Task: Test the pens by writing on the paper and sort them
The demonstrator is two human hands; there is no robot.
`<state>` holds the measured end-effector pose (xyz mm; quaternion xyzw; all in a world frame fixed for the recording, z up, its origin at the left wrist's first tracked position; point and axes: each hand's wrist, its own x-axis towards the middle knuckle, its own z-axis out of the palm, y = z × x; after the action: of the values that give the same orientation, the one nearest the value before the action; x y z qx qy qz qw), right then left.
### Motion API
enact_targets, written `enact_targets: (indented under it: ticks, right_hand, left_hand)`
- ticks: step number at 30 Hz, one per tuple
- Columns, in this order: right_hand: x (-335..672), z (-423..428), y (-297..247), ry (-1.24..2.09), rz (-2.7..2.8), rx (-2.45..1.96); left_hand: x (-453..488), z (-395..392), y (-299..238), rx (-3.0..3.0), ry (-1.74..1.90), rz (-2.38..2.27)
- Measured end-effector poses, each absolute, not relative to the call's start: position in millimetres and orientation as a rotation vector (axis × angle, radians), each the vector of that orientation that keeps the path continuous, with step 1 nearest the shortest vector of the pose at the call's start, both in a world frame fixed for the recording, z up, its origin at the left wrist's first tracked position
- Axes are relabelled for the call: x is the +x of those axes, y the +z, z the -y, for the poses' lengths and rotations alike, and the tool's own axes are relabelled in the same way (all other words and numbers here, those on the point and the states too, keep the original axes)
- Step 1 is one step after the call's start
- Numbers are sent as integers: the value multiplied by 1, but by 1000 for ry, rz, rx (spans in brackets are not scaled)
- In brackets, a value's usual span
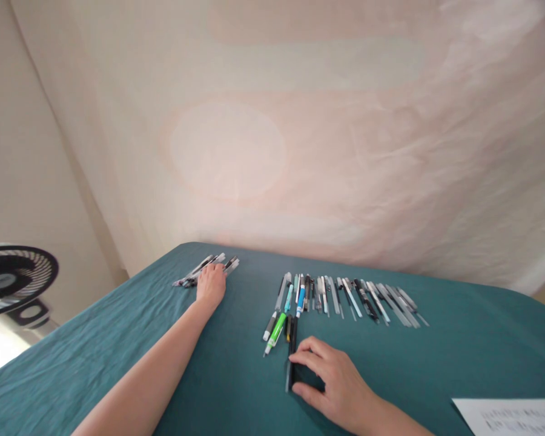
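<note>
Near the worktop's (436,369) far left corner, the left hand (212,283) is covering part of a pen pile (191,279). Toward the near right corner, a sheet (485,407) is running out of view, its print (520,421) blurring. Past the left edge, a fan (16,280) is being cut off.

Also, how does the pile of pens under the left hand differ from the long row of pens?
The pen pile is bunched and overlapping, while the pen row is spread mostly side by side. The left hand covers part of the pen pile; no hand covers the pen row. The pen pile looks black, white and grey, whereas the pen row includes a bright blue pen. Both lie on the teal tablecloth.
</note>
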<state>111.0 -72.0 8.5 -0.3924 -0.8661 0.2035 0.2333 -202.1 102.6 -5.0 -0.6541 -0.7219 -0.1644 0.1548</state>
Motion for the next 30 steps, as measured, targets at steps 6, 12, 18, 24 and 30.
enact_targets:
  ticks: [6, 12, 18, 24, 30]
  right_hand:
    - [113, 73, 7, 586, 2323, -1105]
    - [114, 70, 1, 607, 2222, -1097]
    - [113, 70, 1, 627, 2178, -1072]
    - [113, 71, 2, 624, 2173, -1078]
    - [114, 71, 2, 632, 2161, -1071]
  left_hand:
    - [-202, -104, -6, -1868, -483, 2068]
    - [-202, -104, -6, -1866, -477, 2092]
    - [-201, -103, -5, -1885, -469, 2119]
    - [-199, -100, -1, -1919, -510, 2125]
    - [-195, -96, 3, -1931, -586, 2149]
